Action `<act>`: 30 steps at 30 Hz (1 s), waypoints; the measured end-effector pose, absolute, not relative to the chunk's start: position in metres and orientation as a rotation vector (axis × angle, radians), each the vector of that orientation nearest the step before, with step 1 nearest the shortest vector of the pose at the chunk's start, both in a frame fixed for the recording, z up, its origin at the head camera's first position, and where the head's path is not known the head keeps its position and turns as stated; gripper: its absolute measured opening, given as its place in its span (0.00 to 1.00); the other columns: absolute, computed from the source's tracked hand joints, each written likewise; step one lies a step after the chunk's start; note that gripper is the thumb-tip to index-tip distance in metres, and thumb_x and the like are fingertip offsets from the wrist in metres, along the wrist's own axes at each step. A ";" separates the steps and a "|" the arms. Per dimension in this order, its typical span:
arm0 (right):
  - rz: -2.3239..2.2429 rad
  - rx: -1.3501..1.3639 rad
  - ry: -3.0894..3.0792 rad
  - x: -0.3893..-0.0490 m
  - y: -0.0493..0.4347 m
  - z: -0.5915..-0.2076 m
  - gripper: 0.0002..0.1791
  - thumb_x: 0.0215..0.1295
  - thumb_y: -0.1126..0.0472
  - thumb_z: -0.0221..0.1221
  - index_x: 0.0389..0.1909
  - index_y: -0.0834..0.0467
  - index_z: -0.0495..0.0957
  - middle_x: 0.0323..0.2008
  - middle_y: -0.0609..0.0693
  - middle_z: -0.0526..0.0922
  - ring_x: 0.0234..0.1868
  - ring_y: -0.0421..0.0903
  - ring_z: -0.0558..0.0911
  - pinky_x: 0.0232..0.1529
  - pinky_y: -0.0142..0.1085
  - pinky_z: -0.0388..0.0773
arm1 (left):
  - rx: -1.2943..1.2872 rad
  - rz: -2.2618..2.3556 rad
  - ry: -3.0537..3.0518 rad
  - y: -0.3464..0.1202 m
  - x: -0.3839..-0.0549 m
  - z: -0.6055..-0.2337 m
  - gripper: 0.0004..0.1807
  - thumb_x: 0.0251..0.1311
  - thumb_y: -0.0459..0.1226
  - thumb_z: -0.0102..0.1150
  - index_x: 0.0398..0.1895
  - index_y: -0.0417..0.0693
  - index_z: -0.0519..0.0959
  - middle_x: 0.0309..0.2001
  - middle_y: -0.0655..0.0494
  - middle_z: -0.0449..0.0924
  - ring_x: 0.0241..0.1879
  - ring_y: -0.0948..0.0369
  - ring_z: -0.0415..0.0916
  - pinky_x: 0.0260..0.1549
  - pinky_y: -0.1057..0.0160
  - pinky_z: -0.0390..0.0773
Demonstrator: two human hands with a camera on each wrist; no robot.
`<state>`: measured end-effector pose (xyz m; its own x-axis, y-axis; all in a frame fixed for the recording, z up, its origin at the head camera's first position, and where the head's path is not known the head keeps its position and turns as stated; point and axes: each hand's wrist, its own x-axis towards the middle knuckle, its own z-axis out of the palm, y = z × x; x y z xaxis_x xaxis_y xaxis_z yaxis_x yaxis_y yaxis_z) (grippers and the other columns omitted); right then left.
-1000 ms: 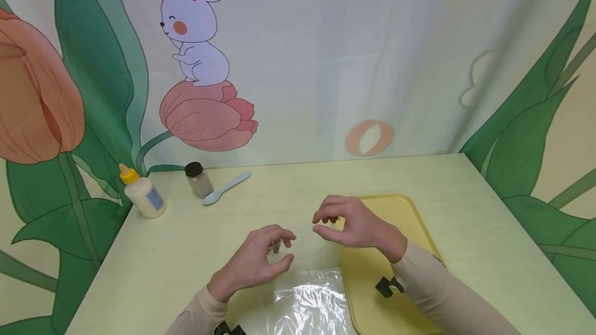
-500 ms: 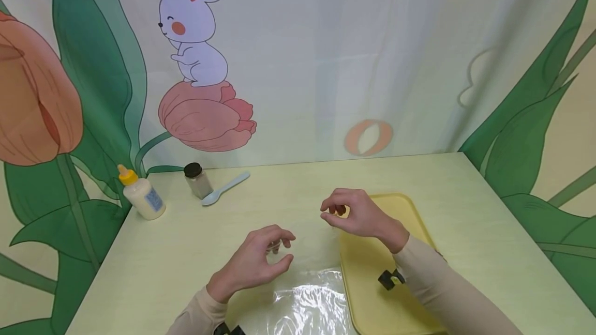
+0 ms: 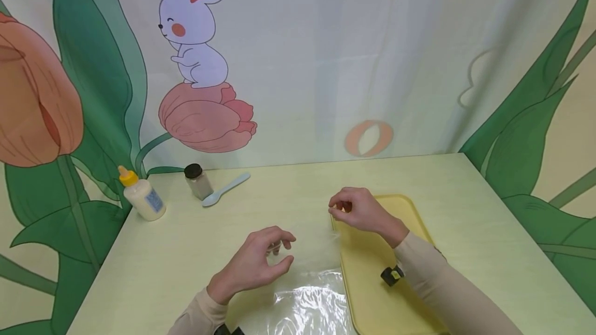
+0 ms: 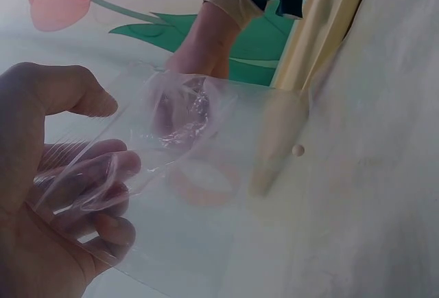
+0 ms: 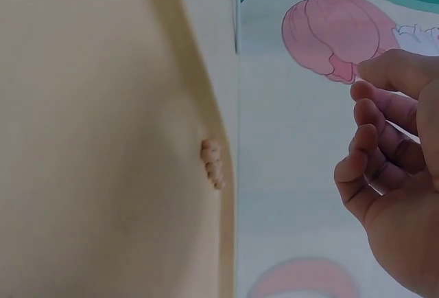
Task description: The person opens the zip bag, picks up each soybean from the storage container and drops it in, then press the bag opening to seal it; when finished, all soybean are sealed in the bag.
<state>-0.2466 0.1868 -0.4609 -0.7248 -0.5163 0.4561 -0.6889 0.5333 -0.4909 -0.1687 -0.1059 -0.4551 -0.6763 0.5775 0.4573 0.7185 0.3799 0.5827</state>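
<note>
Fingers (image 4: 115,231) of the left hand (image 3: 253,262) curl round a clear bag (image 4: 200,109), thumb apart.
The right hand (image 3: 360,212) bunches its fingers near a yellow tray (image 3: 372,301); whether they pinch anything, I cannot tell.

Rabbit and tulip backdrop (image 3: 298,56); pale tabletop (image 3: 489,221)

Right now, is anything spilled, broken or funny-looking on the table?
Nothing looks spilled or broken. One odd thing: small tan lumps sit bunched by the edge of the yellow tray, right beside its rim. They're too blurry to tell what they are.
</note>
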 end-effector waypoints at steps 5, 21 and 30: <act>0.931 0.942 -2.620 -0.253 0.192 -0.473 0.02 0.56 0.62 0.67 0.30 0.55 0.84 0.23 0.40 0.76 0.23 0.35 0.71 0.26 0.28 0.71 | -1.180 -1.184 -2.440 -0.104 -0.168 -0.456 0.15 0.51 0.33 0.66 0.44 0.45 0.81 0.33 0.59 0.80 0.27 0.64 0.73 0.29 0.65 0.78; 0.839 0.864 -2.758 -0.267 0.197 -0.497 0.03 0.57 0.61 0.64 0.30 0.55 0.85 0.24 0.39 0.79 0.25 0.33 0.73 0.29 0.27 0.73 | -1.184 -1.168 -2.440 -0.104 -0.168 -0.456 0.15 0.51 0.34 0.66 0.44 0.47 0.80 0.33 0.61 0.79 0.27 0.63 0.74 0.29 0.68 0.77; 0.768 0.809 -2.856 -0.270 0.197 -0.499 0.02 0.56 0.61 0.66 0.27 0.55 0.85 0.22 0.40 0.79 0.25 0.35 0.73 0.30 0.29 0.73 | -1.189 -1.157 -2.427 -0.104 -0.168 -0.456 0.15 0.50 0.34 0.66 0.44 0.46 0.80 0.32 0.58 0.80 0.27 0.67 0.72 0.29 0.67 0.77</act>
